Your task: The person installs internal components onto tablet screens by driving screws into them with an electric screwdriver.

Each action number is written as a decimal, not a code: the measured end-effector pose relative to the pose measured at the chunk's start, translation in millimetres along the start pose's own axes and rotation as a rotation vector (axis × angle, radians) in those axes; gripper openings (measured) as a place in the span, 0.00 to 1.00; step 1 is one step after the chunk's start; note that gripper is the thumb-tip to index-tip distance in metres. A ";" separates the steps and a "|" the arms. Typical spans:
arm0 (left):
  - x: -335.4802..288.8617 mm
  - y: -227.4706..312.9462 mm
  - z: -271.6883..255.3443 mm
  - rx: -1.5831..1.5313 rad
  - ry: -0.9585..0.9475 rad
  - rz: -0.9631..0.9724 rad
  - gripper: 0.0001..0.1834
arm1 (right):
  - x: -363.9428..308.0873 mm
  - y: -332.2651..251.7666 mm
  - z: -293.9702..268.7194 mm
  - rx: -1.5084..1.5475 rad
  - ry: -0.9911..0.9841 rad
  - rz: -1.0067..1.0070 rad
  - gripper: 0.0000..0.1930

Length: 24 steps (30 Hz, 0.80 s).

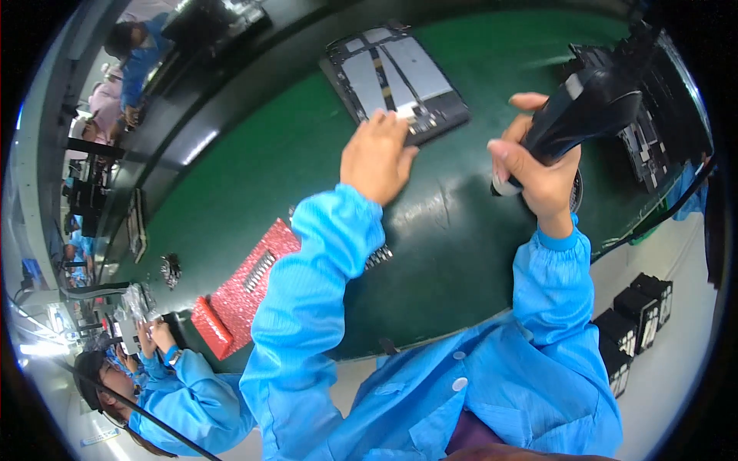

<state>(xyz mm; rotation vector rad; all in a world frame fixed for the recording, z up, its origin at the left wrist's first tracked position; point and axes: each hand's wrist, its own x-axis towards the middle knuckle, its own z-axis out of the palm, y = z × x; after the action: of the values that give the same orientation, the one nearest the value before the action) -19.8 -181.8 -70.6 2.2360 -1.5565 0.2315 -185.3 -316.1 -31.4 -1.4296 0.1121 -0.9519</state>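
An opened tablet-like device lies on the green mat at the far middle, its silver panels, dark strips and black frame showing. My left hand rests with its fingertips on the near left edge of this device, thumb held apart. On the right, my right hand is wrapped round a bulky black hand-held tool with a pale lower end. The tool is tilted over the mat, away from the device; its exact kind cannot be made out. A round dark object is partly hidden behind my right wrist.
A red bubble-wrap sheet with small parts lies left of my left arm. Dark device parts stand at the right edge. A small dark cluster sits farther left. A co-worker works at lower left. Black stacked units stand lower right.
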 end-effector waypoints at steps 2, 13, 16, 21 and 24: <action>23.7 -31.8 0.2 0.073 0.018 -0.113 0.22 | -1.6 1.3 3.1 0.007 -0.002 0.047 0.24; -4.7 5.4 -1.6 0.317 -0.046 0.002 0.24 | -5.4 20.1 3.4 0.023 -0.001 0.192 0.23; -84.4 69.0 -16.5 -0.043 -0.267 0.007 0.37 | -7.1 20.8 2.4 0.048 0.052 0.237 0.24; -155.4 105.6 -33.7 -0.250 -0.444 -0.037 0.40 | -6.2 17.5 -0.5 0.009 0.021 0.231 0.23; -157.5 85.3 -29.5 -0.302 -0.343 -0.115 0.39 | -5.8 21.4 -3.6 -0.015 0.005 0.202 0.22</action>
<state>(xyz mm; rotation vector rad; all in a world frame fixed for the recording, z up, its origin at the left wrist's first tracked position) -153.5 -59.4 -80.6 2.1891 -1.4972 -0.4150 -180.8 -318.4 -53.3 -1.4002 0.2628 -0.7904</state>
